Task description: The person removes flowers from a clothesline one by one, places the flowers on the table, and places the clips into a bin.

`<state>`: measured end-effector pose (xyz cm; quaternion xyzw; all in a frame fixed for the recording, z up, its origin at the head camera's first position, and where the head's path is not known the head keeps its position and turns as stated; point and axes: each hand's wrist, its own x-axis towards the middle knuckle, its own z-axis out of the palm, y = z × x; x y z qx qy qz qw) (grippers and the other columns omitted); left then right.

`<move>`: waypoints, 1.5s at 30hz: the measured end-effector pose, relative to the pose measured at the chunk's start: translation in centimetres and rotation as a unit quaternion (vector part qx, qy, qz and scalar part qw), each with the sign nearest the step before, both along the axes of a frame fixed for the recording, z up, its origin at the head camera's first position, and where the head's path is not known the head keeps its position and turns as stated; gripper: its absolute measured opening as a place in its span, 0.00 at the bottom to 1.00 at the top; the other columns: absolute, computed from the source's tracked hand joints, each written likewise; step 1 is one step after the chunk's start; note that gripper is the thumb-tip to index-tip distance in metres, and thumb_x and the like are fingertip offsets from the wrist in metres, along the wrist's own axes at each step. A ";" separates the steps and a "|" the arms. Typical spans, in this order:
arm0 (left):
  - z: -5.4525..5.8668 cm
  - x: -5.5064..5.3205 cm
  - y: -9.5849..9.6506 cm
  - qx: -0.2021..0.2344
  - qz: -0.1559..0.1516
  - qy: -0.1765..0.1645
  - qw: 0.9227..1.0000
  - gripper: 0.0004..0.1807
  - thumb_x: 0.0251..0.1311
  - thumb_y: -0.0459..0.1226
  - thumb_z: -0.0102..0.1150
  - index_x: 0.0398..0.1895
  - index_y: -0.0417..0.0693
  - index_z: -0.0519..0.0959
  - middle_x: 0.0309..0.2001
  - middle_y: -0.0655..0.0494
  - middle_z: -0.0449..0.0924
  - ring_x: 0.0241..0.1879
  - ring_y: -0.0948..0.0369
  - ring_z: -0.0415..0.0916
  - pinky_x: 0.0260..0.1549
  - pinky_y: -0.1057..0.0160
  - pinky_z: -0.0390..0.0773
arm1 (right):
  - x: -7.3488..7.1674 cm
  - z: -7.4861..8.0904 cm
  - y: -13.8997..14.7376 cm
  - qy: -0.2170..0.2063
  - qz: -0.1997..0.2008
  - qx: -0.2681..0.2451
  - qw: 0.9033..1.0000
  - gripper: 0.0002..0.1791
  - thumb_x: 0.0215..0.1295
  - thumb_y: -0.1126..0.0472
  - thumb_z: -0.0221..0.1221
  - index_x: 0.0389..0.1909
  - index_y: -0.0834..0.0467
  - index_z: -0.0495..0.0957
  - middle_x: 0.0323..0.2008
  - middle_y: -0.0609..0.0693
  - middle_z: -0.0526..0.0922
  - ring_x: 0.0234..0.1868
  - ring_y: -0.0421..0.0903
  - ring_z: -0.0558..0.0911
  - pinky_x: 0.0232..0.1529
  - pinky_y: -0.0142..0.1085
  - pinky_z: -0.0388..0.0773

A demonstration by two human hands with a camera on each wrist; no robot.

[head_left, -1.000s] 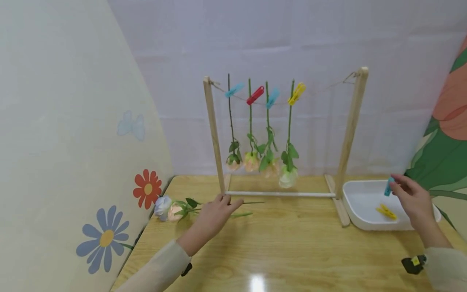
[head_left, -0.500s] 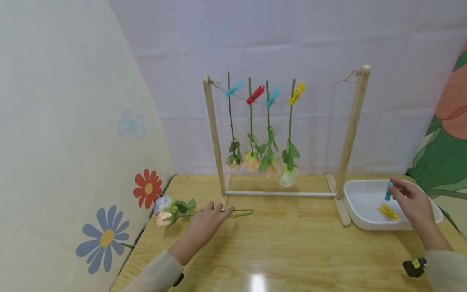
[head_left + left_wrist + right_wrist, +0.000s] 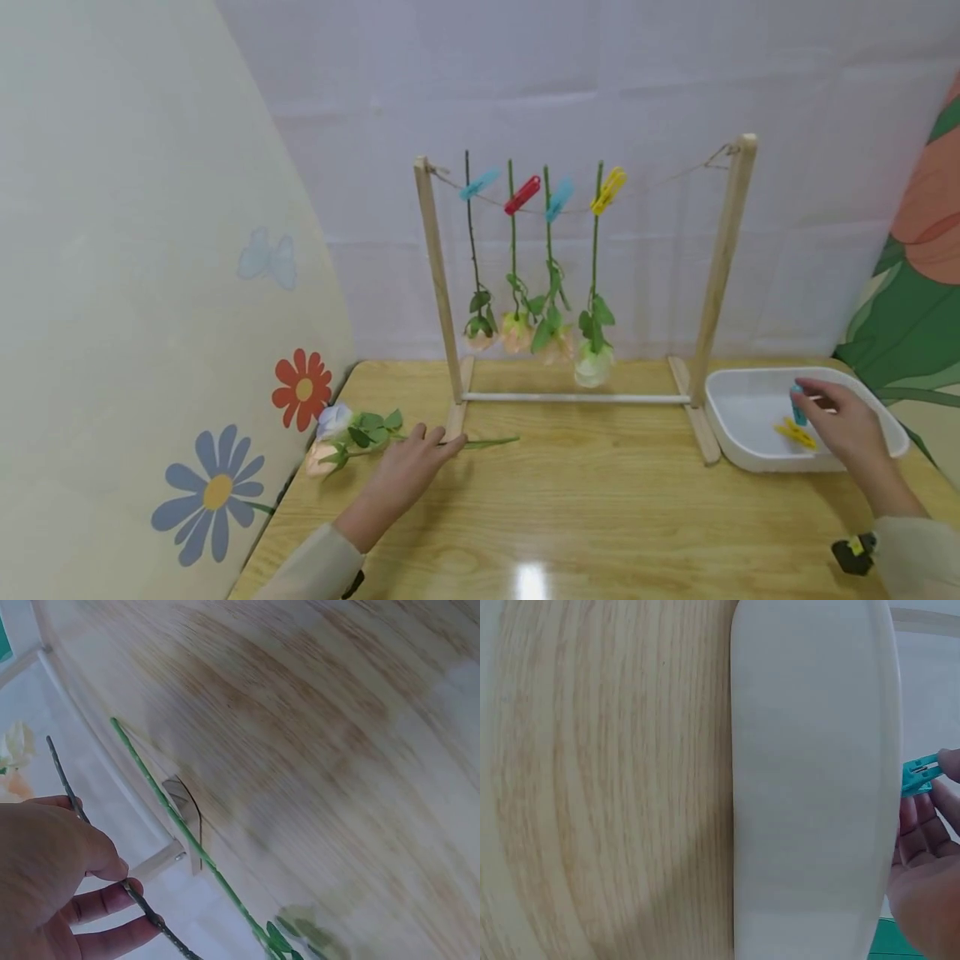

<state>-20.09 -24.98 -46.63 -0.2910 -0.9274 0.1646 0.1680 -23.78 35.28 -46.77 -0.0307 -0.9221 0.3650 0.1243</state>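
Observation:
My left hand (image 3: 405, 471) pinches the dark thin stem (image 3: 157, 919) of a rose, low over the left of the table. A peach rose head (image 3: 322, 457) lies at the left, beside a pale blue-white rose head (image 3: 333, 421). A separate green stem (image 3: 176, 817) runs past my fingers on the table side. My right hand (image 3: 847, 421) pinches a light-blue clothespin (image 3: 921, 775) between thumb and fingers over the white tray (image 3: 738, 454). In that tray lies a yellow clothespin (image 3: 795, 434).
A wooden frame (image 3: 722, 275) stands at the back with a string across it. Several roses hang upside down there by clothespins, among them a red one (image 3: 522, 195) and a yellow one (image 3: 608, 191). A white rod (image 3: 577, 399) joins the frame's feet.
My left hand has moved left and nearer to me, and the peach rose slid the same way, apart from the blue-white one. My right hand has lowered the clothespin slightly over the tray.

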 end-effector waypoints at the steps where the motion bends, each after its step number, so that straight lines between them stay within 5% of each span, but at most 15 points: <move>1: -0.1 -0.1 -0.2 0.001 -0.004 0.001 1.000 0.36 0.54 0.22 0.70 0.63 0.63 0.75 0.47 0.52 0.78 0.39 0.52 0.76 0.13 0.66 0.68 | 0.0 -0.1 0.1 0.004 0.003 0.005 1.000 0.31 0.79 0.49 0.50 0.65 0.73 0.69 0.56 0.73 0.74 0.50 0.65 0.74 0.37 0.33 0.68; 6: -0.6 -0.5 -1.0 0.000 -0.015 -0.001 1.000 0.38 0.51 0.21 0.70 0.63 0.62 0.76 0.46 0.52 0.77 0.39 0.53 0.75 0.12 0.67 0.66 | 0.1 -0.5 0.3 0.026 0.016 0.029 0.999 0.28 0.78 0.53 0.52 0.62 0.75 0.71 0.52 0.74 0.77 0.48 0.67 0.77 0.33 0.28 0.67; 14: -1.2 -0.8 -1.7 -0.004 -0.013 -0.001 1.000 0.36 0.51 0.22 0.70 0.61 0.62 0.77 0.42 0.52 0.76 0.38 0.54 0.75 0.12 0.66 0.67 | -0.1 -0.7 0.4 0.039 0.035 0.058 0.997 0.25 0.76 0.56 0.56 0.60 0.75 0.73 0.50 0.72 0.79 0.42 0.55 0.78 0.30 0.26 0.70; 25: -1.9 -0.9 -2.4 -0.033 -0.009 -0.019 0.999 0.37 0.53 0.23 0.70 0.63 0.63 0.75 0.41 0.52 0.74 0.37 0.55 0.74 0.13 0.67 0.67 | -0.9 -0.4 0.4 -0.002 0.050 0.080 0.996 0.27 0.76 0.53 0.55 0.60 0.74 0.73 0.52 0.74 0.77 0.46 0.65 0.78 0.35 0.40 0.75; 33: -2.1 -1.1 -2.5 -0.027 -0.013 -0.021 0.999 0.37 0.50 0.22 0.71 0.62 0.62 0.75 0.41 0.51 0.75 0.37 0.54 0.76 0.14 0.65 0.72 | -1.3 0.1 0.0 -0.006 0.044 0.061 0.997 0.29 0.78 0.51 0.52 0.61 0.74 0.72 0.56 0.75 0.74 0.49 0.68 0.75 0.45 0.60 0.76; 45: -1.5 -1.6 -1.8 -0.012 -0.027 -0.003 1.000 0.32 0.57 0.27 0.70 0.64 0.57 0.75 0.43 0.50 0.77 0.38 0.53 0.76 0.12 0.65 0.67 | -1.1 1.9 -1.0 0.031 0.043 0.068 0.996 0.26 0.79 0.52 0.52 0.59 0.72 0.74 0.54 0.74 0.76 0.49 0.68 0.76 0.45 0.62 0.76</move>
